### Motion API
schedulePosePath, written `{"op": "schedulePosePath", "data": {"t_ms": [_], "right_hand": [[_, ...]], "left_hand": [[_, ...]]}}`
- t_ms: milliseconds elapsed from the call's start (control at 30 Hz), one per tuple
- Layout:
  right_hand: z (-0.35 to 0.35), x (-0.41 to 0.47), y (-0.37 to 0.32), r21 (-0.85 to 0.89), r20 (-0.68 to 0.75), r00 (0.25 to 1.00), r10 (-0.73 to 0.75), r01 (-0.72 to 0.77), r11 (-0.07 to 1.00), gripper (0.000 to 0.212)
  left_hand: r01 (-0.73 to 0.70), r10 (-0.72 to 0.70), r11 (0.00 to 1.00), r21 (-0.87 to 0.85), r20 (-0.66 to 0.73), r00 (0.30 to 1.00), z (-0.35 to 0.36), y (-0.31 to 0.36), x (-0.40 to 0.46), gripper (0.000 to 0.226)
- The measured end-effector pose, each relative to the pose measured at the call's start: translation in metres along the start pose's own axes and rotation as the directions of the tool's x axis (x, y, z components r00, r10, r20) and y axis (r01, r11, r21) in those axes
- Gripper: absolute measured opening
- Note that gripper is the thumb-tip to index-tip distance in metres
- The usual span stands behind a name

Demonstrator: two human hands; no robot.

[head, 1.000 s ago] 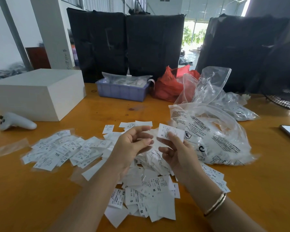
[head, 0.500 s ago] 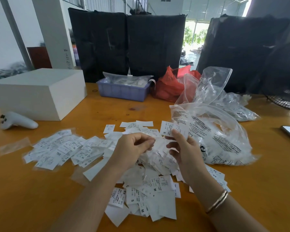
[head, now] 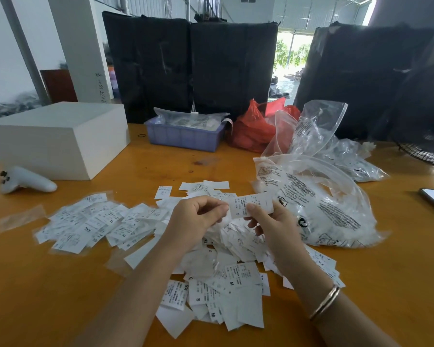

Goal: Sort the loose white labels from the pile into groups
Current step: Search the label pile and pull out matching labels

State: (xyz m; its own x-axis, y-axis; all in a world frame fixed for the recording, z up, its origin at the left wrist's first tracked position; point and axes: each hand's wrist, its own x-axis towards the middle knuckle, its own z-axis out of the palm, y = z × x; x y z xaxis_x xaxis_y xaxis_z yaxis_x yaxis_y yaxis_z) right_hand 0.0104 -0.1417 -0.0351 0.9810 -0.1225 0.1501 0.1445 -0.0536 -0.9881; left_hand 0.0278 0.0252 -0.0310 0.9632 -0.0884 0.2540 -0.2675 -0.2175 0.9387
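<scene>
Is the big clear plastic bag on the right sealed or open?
Open. The clear plastic bag lies on its side on the table, its mouth gaping up with the rim lifted; white contents sit inside.

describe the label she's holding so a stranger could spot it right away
Start at the orange table and find the big pile of labels at its middle. Just above it, both hands meet: the right hand pinches one label, the left hand touching its edge. It alone is lifted off the pile, and it shows an S.
</scene>
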Motion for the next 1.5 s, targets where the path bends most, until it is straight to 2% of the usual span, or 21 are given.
{"op": "schedulePosePath", "data": {"t_ms": [300,600,733,900,1133,1267,1333,1433,1500], "right_hand": [[-0.0023,0.0002,-0.0009,0.208,-0.066,0.997,0.034,-0.019,0.978,0.016],[0.0017,0.0008,0.0062,0.01,0.02,1.0,-0.022,0.022,1.0,0.011],[-0.0018,0.0025,0.0054,-0.031,0.036,0.999,-0.028,0.029,0.999,0.01],[-0.0058,0.0033,0.0033,-0.019,0.024,0.999,-0.034,0.035,0.999,0.009],[-0.0061,-0.0002,-0.0008,-0.048,0.117,0.99,-0.083,0.089,0.995,0.01],[-0.0027,-0.0015,0.0001,-0.177,0.235,0.969,-0.076,0.12,0.977,0.007],[0.0,-0.0012,0.0018,-0.148,0.185,0.976,-0.114,0.142,0.979,0.007],[-0.0023,-0.0004,0.0004,-0.043,-0.014,0.982,-0.187,0.186,0.982,0.001],[-0.002,-0.0012,0.0008,-0.107,-0.027,0.975,-0.222,0.218,0.97,0.005]], "left_hand": [[-0.004,0.004,0.999,0.035,0.019,1.0,0.0011,0.001,-0.0003,0.009],[0.006,-0.007,0.999,0.045,0.021,1.0,-0.0002,0.0008,-0.0007,0.004],[0.038,-0.035,0.999,-0.037,0.062,0.997,-0.0014,0.0026,-0.0003,0.003],[0.061,-0.056,0.988,-0.14,0.045,0.997,-0.0025,0.0047,-0.0001,0.006],[0.089,-0.081,0.994,-0.066,0.118,0.99,-0.0029,0.0029,0.0001,0.011],[0.106,-0.1,0.994,-0.019,0.193,0.976,-0.0006,0.0029,-0.002,0.009],[0.118,-0.111,0.993,-0.028,0.173,0.979,0.0,0.0038,-0.0019,0.007],[0.138,-0.133,0.989,-0.045,0.088,0.987,-0.0011,0.0035,-0.0001,0.009],[0.142,-0.137,0.988,-0.059,0.08,0.987,-0.0009,0.0024,0.0,0.011]]}}
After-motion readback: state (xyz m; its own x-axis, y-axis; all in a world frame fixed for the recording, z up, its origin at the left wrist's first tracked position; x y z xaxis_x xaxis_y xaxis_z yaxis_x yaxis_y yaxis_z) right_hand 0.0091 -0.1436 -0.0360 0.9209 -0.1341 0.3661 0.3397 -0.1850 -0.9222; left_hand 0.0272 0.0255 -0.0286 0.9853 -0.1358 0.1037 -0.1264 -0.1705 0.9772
